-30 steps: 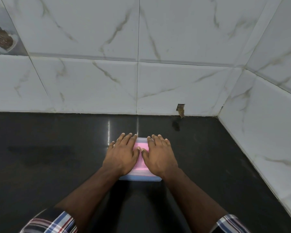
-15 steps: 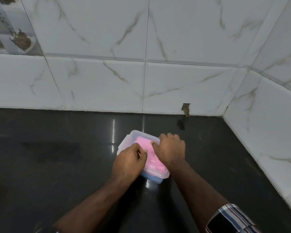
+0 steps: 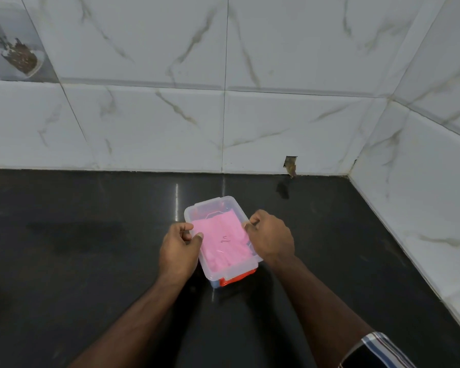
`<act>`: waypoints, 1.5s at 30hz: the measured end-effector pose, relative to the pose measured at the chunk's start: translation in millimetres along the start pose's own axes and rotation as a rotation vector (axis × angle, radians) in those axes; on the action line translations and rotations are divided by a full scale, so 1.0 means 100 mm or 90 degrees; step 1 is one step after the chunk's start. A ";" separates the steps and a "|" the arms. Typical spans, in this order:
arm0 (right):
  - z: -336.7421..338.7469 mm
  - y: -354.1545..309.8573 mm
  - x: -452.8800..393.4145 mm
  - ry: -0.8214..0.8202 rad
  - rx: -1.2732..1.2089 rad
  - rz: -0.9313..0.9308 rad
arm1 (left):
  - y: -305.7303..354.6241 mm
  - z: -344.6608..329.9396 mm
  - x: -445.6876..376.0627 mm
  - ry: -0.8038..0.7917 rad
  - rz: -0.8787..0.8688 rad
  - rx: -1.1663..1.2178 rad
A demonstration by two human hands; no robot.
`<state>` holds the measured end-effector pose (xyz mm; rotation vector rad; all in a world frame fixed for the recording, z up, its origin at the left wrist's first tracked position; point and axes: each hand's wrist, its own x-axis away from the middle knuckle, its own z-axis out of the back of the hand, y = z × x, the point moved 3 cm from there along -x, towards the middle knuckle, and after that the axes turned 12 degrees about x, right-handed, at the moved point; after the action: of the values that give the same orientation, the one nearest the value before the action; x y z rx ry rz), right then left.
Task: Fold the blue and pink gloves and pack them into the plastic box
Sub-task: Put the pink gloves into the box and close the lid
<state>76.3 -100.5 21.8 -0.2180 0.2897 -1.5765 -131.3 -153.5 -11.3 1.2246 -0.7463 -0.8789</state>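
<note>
A clear plastic box (image 3: 215, 206) with an orange clasp (image 3: 235, 278) on its near end sits on the black counter, turned at a slant. A folded pink glove (image 3: 223, 243) lies flat inside it, seen through the clear top. A strip of blue shows at the box's near bottom corner; the blue glove is otherwise hidden. My left hand (image 3: 179, 251) grips the box's left side with curled fingers. My right hand (image 3: 271, 239) grips its right side the same way.
The black polished counter (image 3: 91, 261) runs back to a white marble-tiled wall (image 3: 170, 115). A second tiled wall (image 3: 422, 195) closes off the right side, forming a corner. A small chipped hole (image 3: 290, 164) shows at the wall's base.
My hands were flat on top of the box; they have moved to its sides and curled around it. The box has turned at a slant and its orange clasp now shows.
</note>
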 end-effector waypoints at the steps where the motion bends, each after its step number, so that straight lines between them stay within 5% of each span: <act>1: 0.00 0.02 0.00 -0.005 -0.011 -0.001 | 0.00 -0.02 -0.01 0.001 0.004 0.005; 13: 0.16 0.51 -0.07 0.015 -0.002 -0.018 | 0.10 -0.52 0.10 -0.102 -0.024 0.013; 20: 0.21 0.36 -0.41 0.061 0.154 0.076 | 0.17 -0.40 0.22 -0.196 -0.396 -0.347; 24: 0.23 0.11 -0.52 0.114 0.234 0.138 | 0.29 -0.49 0.12 -0.214 -0.469 -0.458; 30: 0.10 -0.14 -0.48 0.054 0.224 0.206 | 0.39 -0.84 -0.11 -0.191 -0.460 -0.498; 45: 0.28 0.20 -0.53 0.053 0.114 0.163 | 0.62 -1.24 -0.74 -0.176 -0.398 -0.640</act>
<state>105.9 -49.6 43.8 0.0228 0.2295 -1.3503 -49.8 -24.7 24.0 0.4036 -0.0332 -1.6881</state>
